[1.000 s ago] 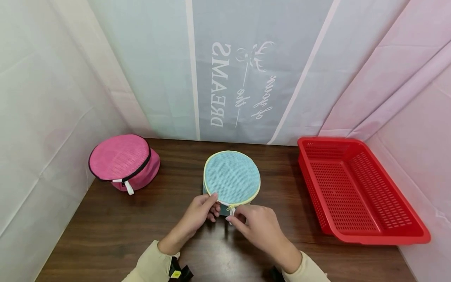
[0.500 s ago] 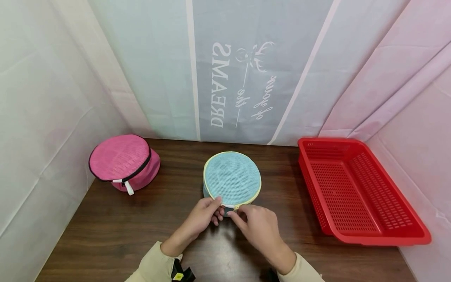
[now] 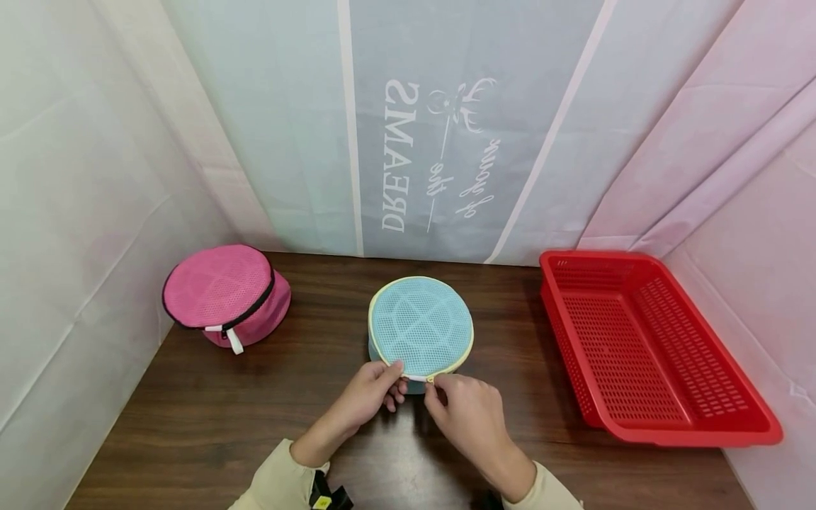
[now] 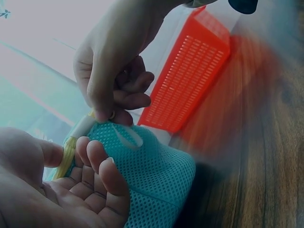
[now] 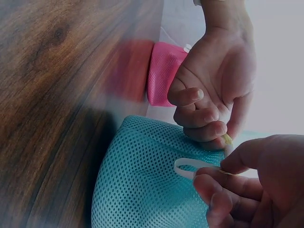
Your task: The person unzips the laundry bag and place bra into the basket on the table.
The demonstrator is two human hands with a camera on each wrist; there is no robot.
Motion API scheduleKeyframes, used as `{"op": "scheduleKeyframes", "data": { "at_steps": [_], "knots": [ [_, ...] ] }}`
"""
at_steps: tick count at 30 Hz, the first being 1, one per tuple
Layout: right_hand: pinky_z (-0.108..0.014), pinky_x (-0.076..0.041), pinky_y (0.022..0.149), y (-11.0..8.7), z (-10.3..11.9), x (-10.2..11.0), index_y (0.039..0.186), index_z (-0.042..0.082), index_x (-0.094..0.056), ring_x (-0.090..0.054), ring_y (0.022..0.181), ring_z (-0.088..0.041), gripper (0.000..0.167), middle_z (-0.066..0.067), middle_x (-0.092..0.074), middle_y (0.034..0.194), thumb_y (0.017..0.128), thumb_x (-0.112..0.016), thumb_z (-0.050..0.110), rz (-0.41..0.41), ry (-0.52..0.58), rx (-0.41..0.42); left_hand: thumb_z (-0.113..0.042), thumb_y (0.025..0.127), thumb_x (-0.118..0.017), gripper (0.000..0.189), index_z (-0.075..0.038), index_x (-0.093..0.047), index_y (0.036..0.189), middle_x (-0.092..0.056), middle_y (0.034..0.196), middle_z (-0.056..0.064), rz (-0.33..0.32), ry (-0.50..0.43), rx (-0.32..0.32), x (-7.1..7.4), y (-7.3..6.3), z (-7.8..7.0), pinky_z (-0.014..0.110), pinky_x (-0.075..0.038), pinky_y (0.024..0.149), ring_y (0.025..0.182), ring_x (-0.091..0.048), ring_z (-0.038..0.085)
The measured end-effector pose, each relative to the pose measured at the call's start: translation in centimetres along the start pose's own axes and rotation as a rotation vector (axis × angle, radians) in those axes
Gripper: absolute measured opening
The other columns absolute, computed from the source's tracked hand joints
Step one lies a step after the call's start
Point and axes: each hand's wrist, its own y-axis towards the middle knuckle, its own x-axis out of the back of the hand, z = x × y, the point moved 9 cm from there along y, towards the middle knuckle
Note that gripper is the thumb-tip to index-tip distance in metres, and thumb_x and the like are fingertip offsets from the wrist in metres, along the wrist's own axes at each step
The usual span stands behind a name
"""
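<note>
A round light-blue mesh laundry bag (image 3: 421, 322) with a yellow zipper edge stands in the middle of the table. My left hand (image 3: 368, 393) pinches that edge at the front left, thumb on top and fingers beneath. Just to its right, my right hand (image 3: 470, 411) pinches the zipper pull between thumb and forefinger. In both wrist views a white loop (image 5: 185, 167) hangs from the pull against the mesh side. A short white strip (image 4: 84, 124) of the edge shows between the two hands. The bag's lid lies flat over its top.
At the left stands a pink mesh laundry bag (image 3: 217, 287) with a black zipper edge and a white pull loop. A red perforated plastic basket (image 3: 574, 340) sits at the right. Behind the dark wooden table (image 3: 255, 418) hangs a printed curtain (image 3: 414, 142).
My right hand has moved a little to the right along the front edge, taking the zipper pull with it. My left hand has shifted slightly right, still pinching the edge.
</note>
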Motion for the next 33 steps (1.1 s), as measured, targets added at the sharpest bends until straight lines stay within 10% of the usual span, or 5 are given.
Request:
{"op": "scheduleKeyframes", "data": {
  "at_steps": [33],
  "knots": [
    [-0.017,-0.019,0.042,0.14,0.99,-0.55,0.061,0.027,-0.035,-0.019,0.046,0.004,0.047,0.017,-0.023,0.055,0.09,-0.069,0.013,0.037,0.088,0.101,-0.018,0.108,-0.051,0.034,0.009,-0.061,0.089,-0.058,0.073,0.001,-0.058,0.042,-0.028,-0.27,0.09,0.02,0.023,-0.051,0.057,0.065,-0.056,0.014]
  ]
}}
